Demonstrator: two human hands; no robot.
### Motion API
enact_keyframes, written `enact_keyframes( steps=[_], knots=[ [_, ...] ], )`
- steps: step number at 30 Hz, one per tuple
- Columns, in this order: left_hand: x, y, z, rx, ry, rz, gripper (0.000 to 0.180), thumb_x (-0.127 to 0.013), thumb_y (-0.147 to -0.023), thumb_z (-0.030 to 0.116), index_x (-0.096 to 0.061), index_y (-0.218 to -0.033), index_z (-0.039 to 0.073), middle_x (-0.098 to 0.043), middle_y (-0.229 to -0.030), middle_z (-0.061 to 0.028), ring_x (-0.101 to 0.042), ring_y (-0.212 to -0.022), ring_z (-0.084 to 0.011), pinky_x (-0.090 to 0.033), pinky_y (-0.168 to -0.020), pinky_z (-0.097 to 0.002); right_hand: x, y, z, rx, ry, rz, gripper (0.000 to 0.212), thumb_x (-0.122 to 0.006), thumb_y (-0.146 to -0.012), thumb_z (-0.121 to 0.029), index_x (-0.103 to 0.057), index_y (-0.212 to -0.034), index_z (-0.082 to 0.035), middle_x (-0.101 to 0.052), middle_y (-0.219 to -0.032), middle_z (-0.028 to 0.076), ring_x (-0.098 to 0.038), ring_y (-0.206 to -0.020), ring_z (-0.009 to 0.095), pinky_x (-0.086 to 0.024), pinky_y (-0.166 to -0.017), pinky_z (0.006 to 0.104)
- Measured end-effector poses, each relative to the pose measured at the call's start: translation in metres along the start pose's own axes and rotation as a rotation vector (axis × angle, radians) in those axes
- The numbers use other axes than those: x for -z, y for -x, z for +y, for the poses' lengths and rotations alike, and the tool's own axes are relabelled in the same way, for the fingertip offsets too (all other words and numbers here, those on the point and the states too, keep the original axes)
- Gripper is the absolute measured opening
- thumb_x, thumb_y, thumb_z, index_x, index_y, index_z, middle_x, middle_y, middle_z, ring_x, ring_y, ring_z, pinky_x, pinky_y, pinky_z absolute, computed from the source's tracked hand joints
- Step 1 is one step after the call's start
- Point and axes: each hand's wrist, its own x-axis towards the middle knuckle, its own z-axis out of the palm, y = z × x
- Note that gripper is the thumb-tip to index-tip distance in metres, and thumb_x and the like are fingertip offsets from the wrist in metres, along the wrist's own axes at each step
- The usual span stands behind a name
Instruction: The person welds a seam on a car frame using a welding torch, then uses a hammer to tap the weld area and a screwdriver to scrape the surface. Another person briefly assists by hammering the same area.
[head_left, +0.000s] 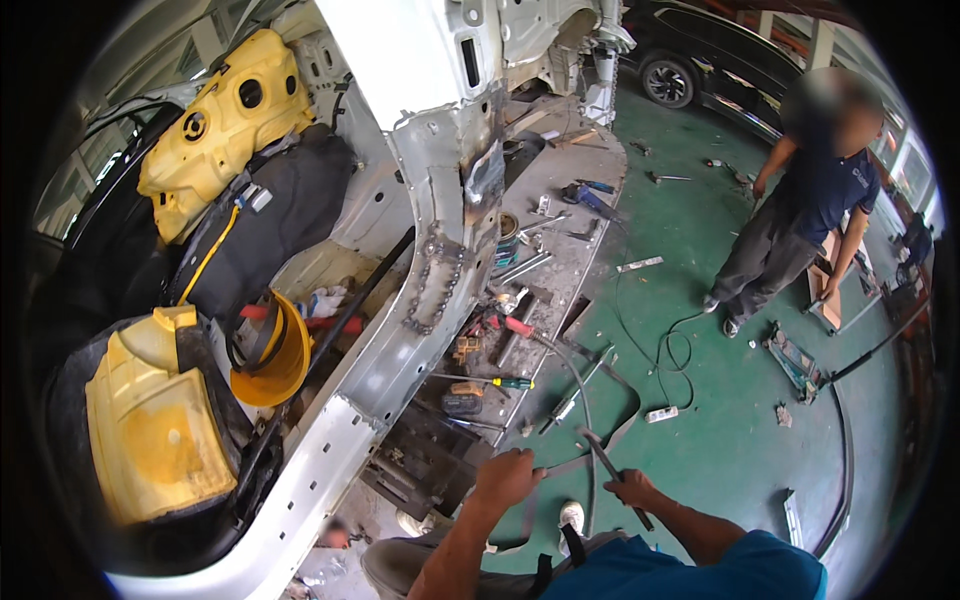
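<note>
Left hand (508, 479): fist closed round a grey strip (566, 466) | Right hand (632, 489): wrapped round a dark bar (606, 463) | Where: both held low over the green floor (710, 440), right of the silver car body (345, 455), apart from it | Progress: rough weld beads (420, 327) already lie on that body; its surface looks unfinished; how much remains, cannot tell

Cable (593, 490) L of R hand (632, 488), rm R
</note>
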Motion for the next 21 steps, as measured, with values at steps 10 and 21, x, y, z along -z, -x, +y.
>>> enact_keyframes(
  steps=[10, 21],
  knots=[
    [0.045, -0.013, 0.004, -0.015, 1.123, 0.297, 0.048, -0.064, -0.110, 0.040, -0.069, -0.129, -0.004, -0.081, -0.107, -0.0175, -0.078, -0.096, -0.0285, -0.059, -0.086, -0.0399, -0.010, 0.085, -0.239, 0.636, -0.097, -0.016, 0.060, -0.084, -0.094, -0.040, -0.066, -0.132, 0.003, -0.074, -0.091, 0.021, -0.072, -0.080, 0.032, -0.056, -0.075, 0.0424],
    [0.075, 0.007, -0.021, 0.250, 1.576, 0.617, 0.032, -0.067, -0.105, 0.025, -0.067, -0.123, -0.002, -0.078, -0.095, -0.0143, -0.076, -0.081, -0.0244, -0.056, -0.070, -0.0339, -0.054, 0.082, -0.274, 0.764, -0.092, -0.160, 0.065, -0.080, -0.098, -0.044, -0.058, -0.140, 0.001, -0.072, -0.089, 0.021, -0.072, -0.079, 0.034, -0.056, -0.073, 0.0465]
  ],
)
